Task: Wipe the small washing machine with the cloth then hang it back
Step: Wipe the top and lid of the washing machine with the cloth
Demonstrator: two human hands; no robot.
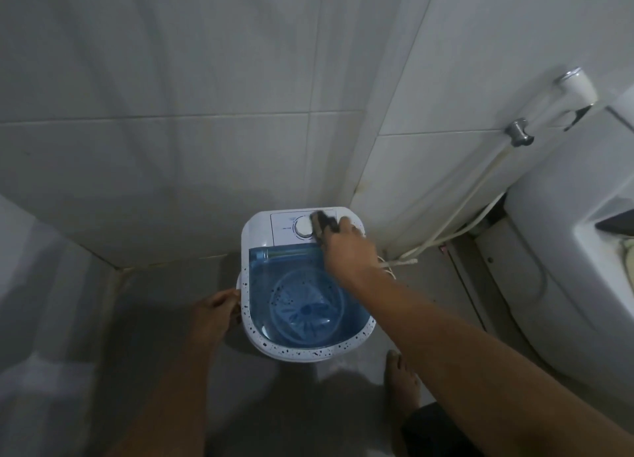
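The head view looks steeply down into a tiled corner. A small washing machine [302, 285] stands on the grey floor [164, 319], its back edge close to the tiled wall [171, 113] and its right back corner near the joint where two walls meet. The machine is white, with dark speckles along its front and left rim. A blue see-through lid [274, 285] covers the tub; through it the round tub and its ribbed agitator [307, 307] show, and no laundry can be made out inside. Whether any water lies in the tub cannot be told through the tint.

Along the machine's back edge runs a white control panel with a round white dial [303, 227]. The right hand [348, 247] reaches over the lid's right back corner and is closed around a dark cloth [322, 225], which is pressed on the panel just beside the dial, touching its right side. The fingers are curled over the cloth, so how tightly they grip it is hidden.

The left hand [214, 311] is at the machine's left edge, fingers bent around a white side handle there.

To the right of the machine a white hose [473, 196] runs down the wall to the floor from a spray head [576, 83] hung high up. A white toilet [566, 251] fills the right edge. A bare foot [401, 381] stands on the floor near the machine's front right corner.
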